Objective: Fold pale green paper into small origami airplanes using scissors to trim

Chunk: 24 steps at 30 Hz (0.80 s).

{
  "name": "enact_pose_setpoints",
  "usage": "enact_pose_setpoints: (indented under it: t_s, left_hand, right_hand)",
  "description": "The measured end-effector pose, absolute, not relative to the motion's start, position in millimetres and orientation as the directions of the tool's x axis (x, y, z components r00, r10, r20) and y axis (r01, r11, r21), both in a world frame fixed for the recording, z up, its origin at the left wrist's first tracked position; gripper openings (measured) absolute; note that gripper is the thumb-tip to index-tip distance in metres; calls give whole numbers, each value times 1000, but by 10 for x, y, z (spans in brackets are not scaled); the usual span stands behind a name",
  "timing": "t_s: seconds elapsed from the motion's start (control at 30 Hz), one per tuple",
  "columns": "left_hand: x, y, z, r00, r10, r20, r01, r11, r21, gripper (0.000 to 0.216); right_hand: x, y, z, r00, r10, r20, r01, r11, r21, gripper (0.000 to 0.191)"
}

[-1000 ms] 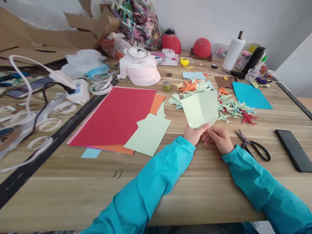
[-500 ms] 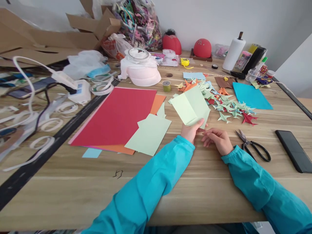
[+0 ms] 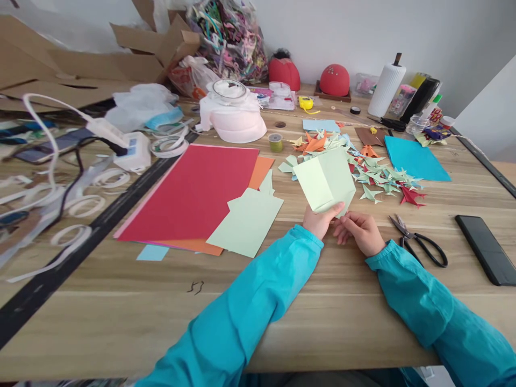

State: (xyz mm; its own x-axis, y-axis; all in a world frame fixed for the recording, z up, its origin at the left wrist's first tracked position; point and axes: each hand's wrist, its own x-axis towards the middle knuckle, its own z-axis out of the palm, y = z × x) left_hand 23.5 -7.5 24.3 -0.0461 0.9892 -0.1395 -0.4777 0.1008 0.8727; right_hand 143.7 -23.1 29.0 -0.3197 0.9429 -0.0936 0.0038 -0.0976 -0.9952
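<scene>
My left hand (image 3: 321, 219) is closed on a light green sheet of paper (image 3: 336, 174), thumb on top near its lower edge. The sheet has creases, and its left part catches more light. At the sheet's lower right corner, my right hand (image 3: 360, 231) has its fingers curled, thumb and forefinger pinched together at the paper's edge. Just beyond the sheet lies a heap of folded paper stars (image 3: 379, 174), mostly pale green with some orange and red. Black-handled scissors (image 3: 419, 242) rest to the right of my right hand, blades partly apart.
Left of my hands lie pale green sheets (image 3: 248, 223) over a large red sheet (image 3: 193, 193). A blue sheet (image 3: 417, 158) and a black phone (image 3: 487, 250) are on the right. Cables and a white power adapter (image 3: 135, 153) crowd the left side; a cardboard box (image 3: 108, 64) stands behind.
My left hand has shifted the green sheet slightly right and toward me, bringing its lower corner to my right fingertips. My right hand has barely moved.
</scene>
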Motion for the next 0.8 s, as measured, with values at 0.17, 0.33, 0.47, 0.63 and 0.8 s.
enact_pose_setpoints:
  t_s: [0.17, 0.33, 0.47, 0.63, 0.8]
  left_hand:
    - [213, -39, 262, -59, 980, -190, -539, 129, 833, 40]
    - [158, 16, 265, 3, 977, -214, -627, 168, 761, 45]
    - [171, 8, 212, 43, 987, -156, -575, 152, 804, 43]
    - [180, 10, 139, 75, 990, -119, -489, 141, 861, 41]
    - [187, 13, 127, 50, 993, -110, -477, 120, 871, 45]
  right_hand:
    - [1435, -257, 266, -328, 943, -61, 32, -54, -998, 39]
    - [1447, -245, 259, -268, 960, -84, 19, -82, -996, 38]
    - [1445, -224, 269, -275, 959, -63, 17, -61, -998, 36]
    - [1423, -222, 246, -259, 965, -40, 45, -30, -999, 38]
    - [1434, -215, 250, -279, 960, -24, 60, -7, -998, 36]
